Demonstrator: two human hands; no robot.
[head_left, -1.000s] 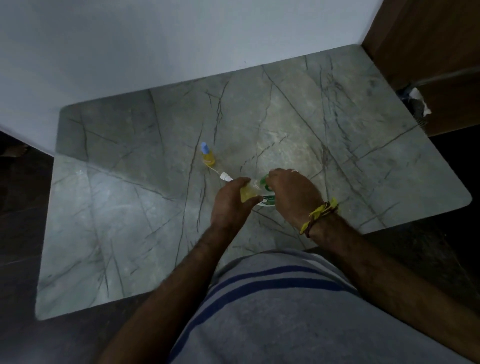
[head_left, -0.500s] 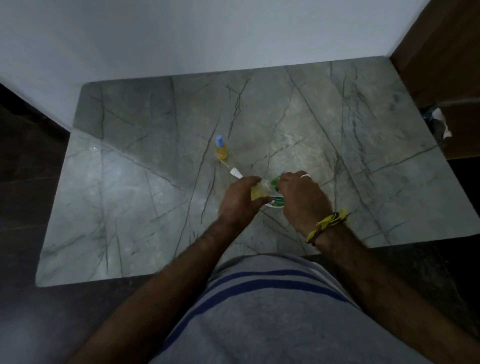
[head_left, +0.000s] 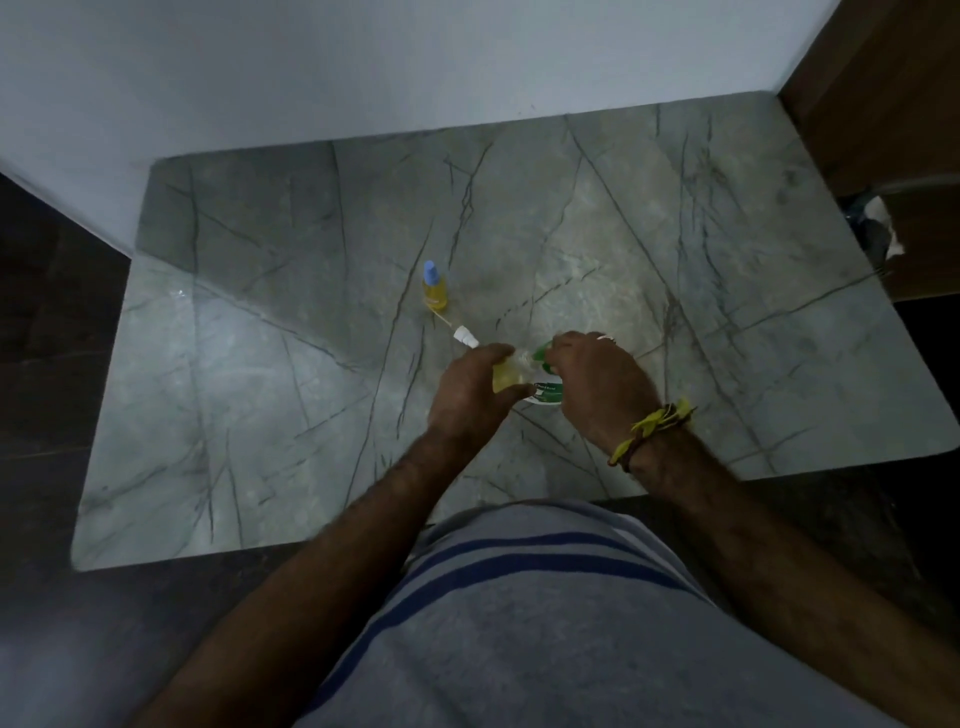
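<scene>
**Head view, centre of frame.**
- Left hand (head_left: 470, 395): fingers curled round a clear bottle (head_left: 506, 375) of yellowish liquid, held low over the surface (head_left: 260, 364).
- Right hand (head_left: 597, 387): fingertips pinched on the bottle's green cap (head_left: 542, 351).
- White, green-labelled item (head_left: 546, 396): seen directly beneath the hands; its kind and any contact cannot be determined.

**Upper centre.**
- Small yellow bottle (head_left: 434, 290): blue-capped and upright.
- White nozzle (head_left: 465, 335): laid between that bottle and the hands.

**Change over the last second.** None is noted in either grip or in the standing items. Only the framing has shifted.

**Judgement.** The cap is still being worked; whether on or off cannot be told.
</scene>
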